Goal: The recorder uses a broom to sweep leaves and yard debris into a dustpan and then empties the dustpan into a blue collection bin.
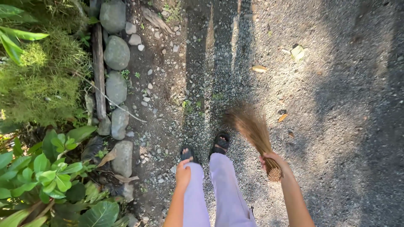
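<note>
A person stands on a gravel path [336, 105], sweeping with a short straw broom [252, 126] held in the right hand [273, 162]. The right hand is closed around the bound butt of the broom, fingers wrapped tight, with the knotted end poking out just below the fist. From there the bristles fan forward and to the left, blurred, their tips just ahead of the sandalled feet [206, 147].

The left hand [183, 172] hangs beside the broom hand, on the far side of the pale trousers [219, 189]. It holds nothing; its fingers look loosely curled, resting against the left leg.

A few fallen leaves [259, 68] lie on the gravel well beyond the broom's tips, one pale and curled, others small and orange nearer the bristles. Left of the broom, past the feet, a row of grey stones [116, 52] and a weathered wooden plank [98, 63] edge the path, with green plants [46, 172] behind them.

The broom looks light and dry, a bundle of thin stalks that would flex and splay under pressure while staying stiff at the bound end. That bound end, where the right hand now grips, appears to be the only firm place to hold it; the loose bristles would likely bend or snap if grabbed further along.
</note>
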